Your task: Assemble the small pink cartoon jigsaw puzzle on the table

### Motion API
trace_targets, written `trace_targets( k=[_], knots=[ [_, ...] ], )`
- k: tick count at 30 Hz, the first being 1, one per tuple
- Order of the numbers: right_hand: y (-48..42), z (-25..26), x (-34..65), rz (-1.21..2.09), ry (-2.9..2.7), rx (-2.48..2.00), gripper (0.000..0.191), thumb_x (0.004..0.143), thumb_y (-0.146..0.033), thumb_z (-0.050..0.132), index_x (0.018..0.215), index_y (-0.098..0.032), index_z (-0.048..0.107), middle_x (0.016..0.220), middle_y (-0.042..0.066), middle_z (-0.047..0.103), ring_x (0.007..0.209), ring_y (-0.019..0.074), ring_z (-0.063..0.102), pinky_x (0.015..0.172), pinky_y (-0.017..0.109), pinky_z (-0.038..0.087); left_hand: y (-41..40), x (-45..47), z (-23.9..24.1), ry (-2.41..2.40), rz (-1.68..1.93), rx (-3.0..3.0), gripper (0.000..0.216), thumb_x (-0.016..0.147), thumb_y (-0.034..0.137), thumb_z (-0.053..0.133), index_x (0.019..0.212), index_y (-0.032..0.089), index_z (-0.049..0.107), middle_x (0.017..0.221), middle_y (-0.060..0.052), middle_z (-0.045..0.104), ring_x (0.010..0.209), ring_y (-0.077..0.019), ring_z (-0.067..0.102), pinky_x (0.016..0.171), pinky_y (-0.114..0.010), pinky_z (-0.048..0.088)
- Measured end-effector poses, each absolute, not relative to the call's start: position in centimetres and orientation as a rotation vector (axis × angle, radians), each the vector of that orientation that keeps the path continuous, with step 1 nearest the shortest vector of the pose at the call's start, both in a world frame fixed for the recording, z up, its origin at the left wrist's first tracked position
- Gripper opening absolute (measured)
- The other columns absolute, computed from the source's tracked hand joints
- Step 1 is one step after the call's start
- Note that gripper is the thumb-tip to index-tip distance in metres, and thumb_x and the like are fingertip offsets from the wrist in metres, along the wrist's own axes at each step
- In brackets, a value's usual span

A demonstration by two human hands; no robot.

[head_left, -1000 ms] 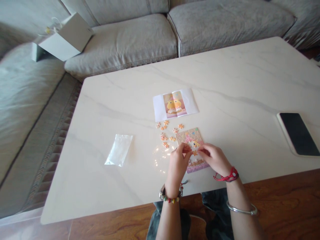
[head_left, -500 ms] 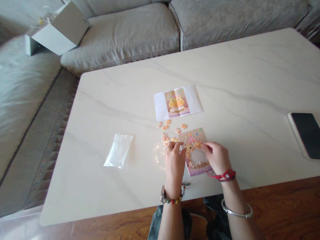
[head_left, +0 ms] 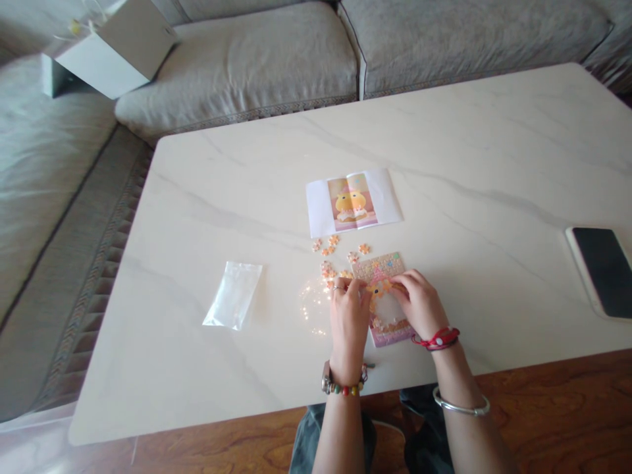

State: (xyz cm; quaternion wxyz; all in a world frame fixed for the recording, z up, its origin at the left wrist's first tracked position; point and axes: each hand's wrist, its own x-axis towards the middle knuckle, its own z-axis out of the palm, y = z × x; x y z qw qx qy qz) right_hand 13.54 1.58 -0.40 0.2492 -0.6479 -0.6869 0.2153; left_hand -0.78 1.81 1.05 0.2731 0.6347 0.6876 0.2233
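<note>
A partly assembled jigsaw puzzle [head_left: 390,339] lies on the table, its borders joined and a pale gap in the middle. Over its left edge, my left hand [head_left: 349,313] has thumb and forefinger pinched together; what lies between them is hidden. My right hand [head_left: 419,303] bends over the puzzle's upper right part, fingertips closed on an orange puzzle piece, mostly covered by the fingers. Several loose puzzle pieces [head_left: 328,268] are scattered to the left and above the puzzle. Behind them lies a creased reference picture [head_left: 351,201] of a yellow character.
A clear plastic bag [head_left: 234,296] is on the left of the marble-patterned table [head_left: 197,382]. A phone [head_left: 602,270] rests near the right edge. Grey sofas [head_left: 266,56] border the far and left sides, with a white box [head_left: 118,52] on the cushion.
My right hand has shifted slightly left and up over the puzzle, its fingertips closer to my left hand. The left thumb and forefinger have come together. The view has shifted a little.
</note>
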Motion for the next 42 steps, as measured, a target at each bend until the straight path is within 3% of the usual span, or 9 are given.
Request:
trace_targets(
  k=[9,22,31,42],
  knots=[
    [1.5,-0.2,14.0,0.592,-1.874,-1.763,0.013,0.083,-0.023,0.043,0.086,-0.018,0.054,0.084,0.007,0.057,0.073,0.0173,0.057,0.068,0.03,0.046,2.0,-0.8,0.9,1.832,0.596,1.7,0.01,0.076,0.016,0.049,0.079,0.019,0.058,0.082,-0.003,0.048,0.076,-0.0146,0.047,0.07,-0.029,0.041],
    [1.8,0.3,13.1,0.557,-1.818,-1.689,0.027,0.082,-0.014,0.037,0.091,-0.02,0.061,0.092,0.007,0.065,0.083,0.0187,0.06,0.077,0.033,0.048,2.0,-1.0,0.9,1.818,0.622,1.685,0.009,0.076,0.016,0.05,0.078,0.019,0.058,0.081,-0.003,0.048,0.078,-0.0148,0.048,0.073,-0.03,0.041],
    [1.5,0.4,13.9,0.616,-2.007,-1.716,0.023,0.079,-0.018,0.048,0.097,-0.02,0.061,0.093,0.007,0.058,0.075,0.0165,0.059,0.068,0.029,0.049,2.0,-1.0,1.0,1.821,0.598,1.668,0.009,0.075,0.016,0.049,0.078,0.019,0.057,0.082,-0.003,0.049,0.078,-0.0157,0.048,0.071,-0.03,0.041],
    [1.5,0.0,13.6,0.561,-1.928,-1.756,0.007,0.077,-0.02,0.05,0.08,-0.02,0.056,0.08,0.006,0.059,0.074,0.0176,0.057,0.065,0.028,0.045,2.1,-0.9,1.0,1.828,0.612,1.654,0.008,0.074,0.016,0.051,0.077,0.019,0.057,0.081,-0.003,0.048,0.076,-0.0147,0.048,0.072,-0.03,0.042]
  ],
)
